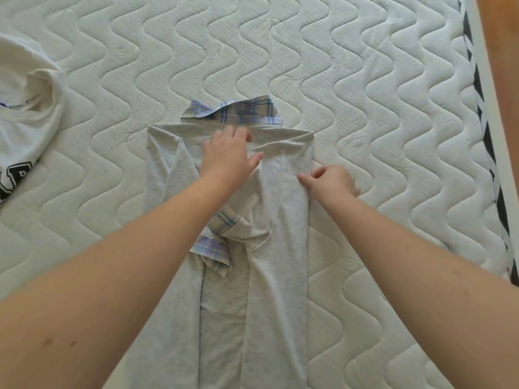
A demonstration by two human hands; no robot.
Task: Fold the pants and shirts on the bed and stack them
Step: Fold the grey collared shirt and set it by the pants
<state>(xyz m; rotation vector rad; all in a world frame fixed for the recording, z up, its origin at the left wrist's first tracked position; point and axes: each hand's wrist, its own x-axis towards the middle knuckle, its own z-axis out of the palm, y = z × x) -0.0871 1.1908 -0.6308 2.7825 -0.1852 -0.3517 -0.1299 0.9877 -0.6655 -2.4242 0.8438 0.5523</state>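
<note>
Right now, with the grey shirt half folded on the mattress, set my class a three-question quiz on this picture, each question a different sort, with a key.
1. True or false: the left hand lies with fingers spread on the grey shirt.
2. Multiple choice: the plaid collar shows at which end of the grey shirt? A) the far end, beyond the hands B) the near end, by the camera C) under the white T-shirt
3. Fill in: the white T-shirt lies on the mattress to the person's ____ side.

Key
1. True; meanwhile the right hand pinches the shirt's right edge.
2. A
3. left
</note>
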